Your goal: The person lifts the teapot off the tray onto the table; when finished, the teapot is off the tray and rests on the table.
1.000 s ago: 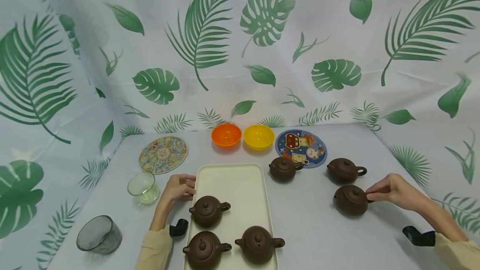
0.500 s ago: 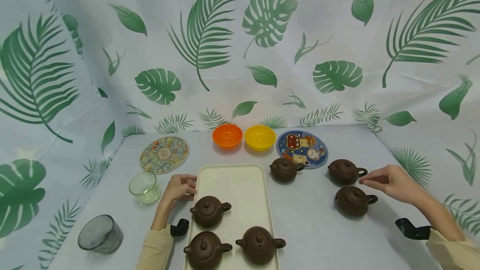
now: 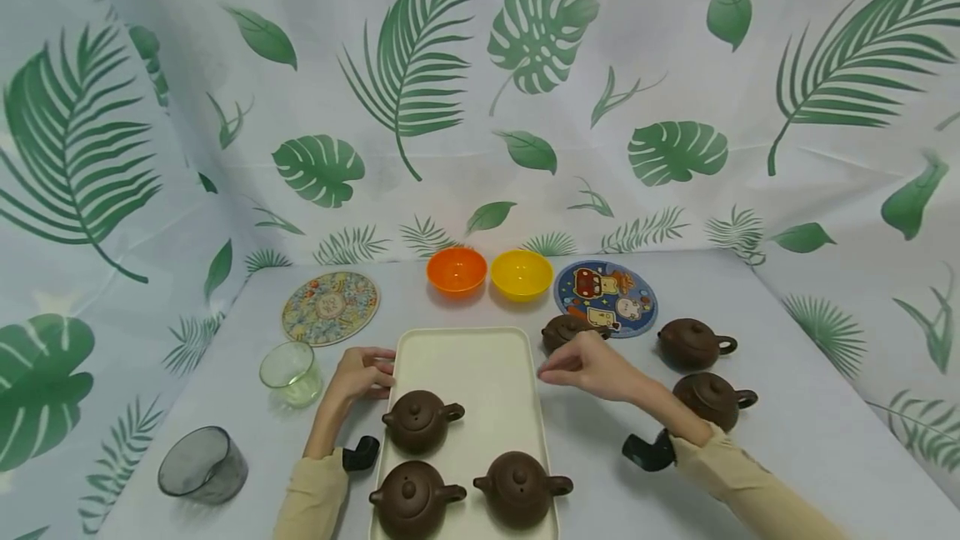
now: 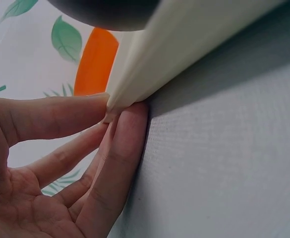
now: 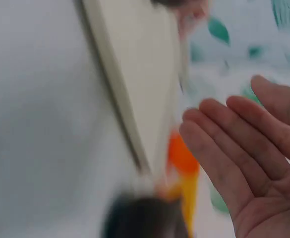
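Observation:
My left hand point(image 3: 356, 374) pinches the left edge of a cream rectangular tray point(image 3: 472, 361), thumb above and fingers against its side and underside in the left wrist view. Three dark brown teapots stand on the tray's near half: one teapot point(image 3: 417, 421), a second teapot point(image 3: 409, 502) nearer me, and a third teapot point(image 3: 517, 488) at right. My right hand point(image 3: 596, 367) hovers by the tray's right edge, holding nothing, its fingers extended in the right wrist view. It partly hides a brown teapot point(image 3: 561, 329) behind it.
Farther right stand a brown teapot point(image 3: 692, 342) and another teapot point(image 3: 712, 398), partly behind my right forearm. At the back are an orange bowl point(image 3: 457, 273), a yellow bowl point(image 3: 522, 277) and a blue round mat point(image 3: 630, 283). Leftward lie a floral mat point(image 3: 322, 307), green glass point(image 3: 294, 377) and grey glass point(image 3: 204, 469).
My right hand has let go of the handle of the near right teapot and moved left to the tray's right edge. My left hand stays on the tray.

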`<move>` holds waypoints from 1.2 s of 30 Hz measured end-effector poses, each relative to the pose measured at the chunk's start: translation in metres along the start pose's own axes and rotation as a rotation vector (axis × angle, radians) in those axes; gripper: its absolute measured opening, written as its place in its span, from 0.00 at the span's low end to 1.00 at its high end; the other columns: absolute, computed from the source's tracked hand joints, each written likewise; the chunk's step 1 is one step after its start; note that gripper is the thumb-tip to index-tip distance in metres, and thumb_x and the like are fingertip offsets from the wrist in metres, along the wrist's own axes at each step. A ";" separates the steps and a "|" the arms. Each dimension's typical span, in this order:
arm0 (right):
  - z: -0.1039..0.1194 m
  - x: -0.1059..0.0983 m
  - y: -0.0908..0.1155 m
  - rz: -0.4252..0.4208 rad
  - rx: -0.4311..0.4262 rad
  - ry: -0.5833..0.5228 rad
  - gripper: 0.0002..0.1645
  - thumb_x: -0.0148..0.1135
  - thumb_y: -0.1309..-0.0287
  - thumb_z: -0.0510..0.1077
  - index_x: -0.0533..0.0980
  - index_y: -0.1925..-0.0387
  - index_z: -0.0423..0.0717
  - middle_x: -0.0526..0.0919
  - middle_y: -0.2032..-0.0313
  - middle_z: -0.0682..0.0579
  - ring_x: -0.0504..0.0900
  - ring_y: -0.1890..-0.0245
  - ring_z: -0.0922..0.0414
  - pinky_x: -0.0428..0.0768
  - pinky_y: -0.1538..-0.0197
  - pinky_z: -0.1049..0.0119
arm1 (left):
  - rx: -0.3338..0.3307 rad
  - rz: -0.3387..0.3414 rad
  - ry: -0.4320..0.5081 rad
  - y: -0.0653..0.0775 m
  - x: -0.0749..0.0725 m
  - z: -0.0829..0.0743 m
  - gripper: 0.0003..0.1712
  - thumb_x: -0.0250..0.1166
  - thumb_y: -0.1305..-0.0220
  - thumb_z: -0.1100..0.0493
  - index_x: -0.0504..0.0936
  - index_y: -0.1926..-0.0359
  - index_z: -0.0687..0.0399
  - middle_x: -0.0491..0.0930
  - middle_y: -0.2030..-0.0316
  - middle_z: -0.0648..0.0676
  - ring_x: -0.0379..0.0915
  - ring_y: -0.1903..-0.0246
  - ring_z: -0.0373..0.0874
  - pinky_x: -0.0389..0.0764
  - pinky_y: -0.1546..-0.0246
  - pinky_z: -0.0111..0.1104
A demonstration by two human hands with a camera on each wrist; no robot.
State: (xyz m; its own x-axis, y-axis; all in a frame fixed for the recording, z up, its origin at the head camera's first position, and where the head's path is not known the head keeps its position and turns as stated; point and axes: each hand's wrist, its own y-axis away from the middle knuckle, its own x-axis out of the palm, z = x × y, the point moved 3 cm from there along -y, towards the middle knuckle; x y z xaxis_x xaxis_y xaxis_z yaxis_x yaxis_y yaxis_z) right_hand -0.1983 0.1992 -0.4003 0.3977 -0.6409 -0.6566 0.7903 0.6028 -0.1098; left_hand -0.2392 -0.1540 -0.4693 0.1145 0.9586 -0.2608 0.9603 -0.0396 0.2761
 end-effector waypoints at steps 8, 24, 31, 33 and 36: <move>0.016 0.061 -0.049 0.114 -0.035 -0.015 0.13 0.68 0.44 0.43 0.85 0.63 0.36 0.88 0.67 0.50 0.85 0.66 0.64 0.82 0.61 0.76 | 0.006 -0.002 -0.003 -0.002 0.003 0.001 0.26 0.64 0.55 0.78 0.79 0.49 0.71 0.83 0.71 0.59 0.80 0.76 0.45 0.85 0.76 0.36; 0.039 0.093 -0.073 0.184 -0.074 -0.004 0.06 0.70 0.47 0.39 0.86 0.68 0.40 0.88 0.72 0.53 0.82 0.72 0.71 0.80 0.66 0.78 | 0.007 -0.020 -0.013 -0.001 0.002 0.001 0.26 0.63 0.56 0.78 0.79 0.50 0.71 0.82 0.71 0.60 0.79 0.78 0.44 0.84 0.78 0.35; 0.038 0.096 -0.074 0.186 -0.041 -0.034 0.05 0.70 0.48 0.38 0.87 0.69 0.39 0.88 0.73 0.52 0.82 0.75 0.71 0.81 0.68 0.77 | -0.001 -0.018 -0.017 -0.001 0.002 0.002 0.26 0.63 0.55 0.79 0.79 0.50 0.71 0.83 0.72 0.59 0.79 0.77 0.44 0.84 0.78 0.35; 0.037 0.096 -0.075 0.185 -0.023 -0.048 0.05 0.70 0.49 0.37 0.87 0.69 0.39 0.88 0.73 0.51 0.82 0.76 0.71 0.81 0.69 0.76 | -0.001 -0.017 -0.014 -0.001 0.002 0.001 0.26 0.63 0.55 0.79 0.79 0.50 0.71 0.83 0.71 0.59 0.79 0.77 0.44 0.84 0.78 0.35; 0.036 0.095 -0.075 0.188 0.001 -0.081 0.05 0.69 0.48 0.36 0.86 0.68 0.38 0.88 0.73 0.50 0.82 0.77 0.69 0.82 0.70 0.75 | -0.002 -0.019 -0.014 -0.002 0.001 0.001 0.26 0.63 0.55 0.79 0.79 0.50 0.71 0.83 0.71 0.59 0.79 0.77 0.44 0.84 0.78 0.35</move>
State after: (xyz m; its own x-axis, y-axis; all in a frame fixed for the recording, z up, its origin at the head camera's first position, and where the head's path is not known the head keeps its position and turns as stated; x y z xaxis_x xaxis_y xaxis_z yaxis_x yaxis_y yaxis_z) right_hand -0.2032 0.0754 -0.4274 0.5747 -0.5531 -0.6032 0.6988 0.7152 0.0101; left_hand -0.2403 -0.1531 -0.4713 0.0997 0.9552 -0.2787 0.9617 -0.0207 0.2732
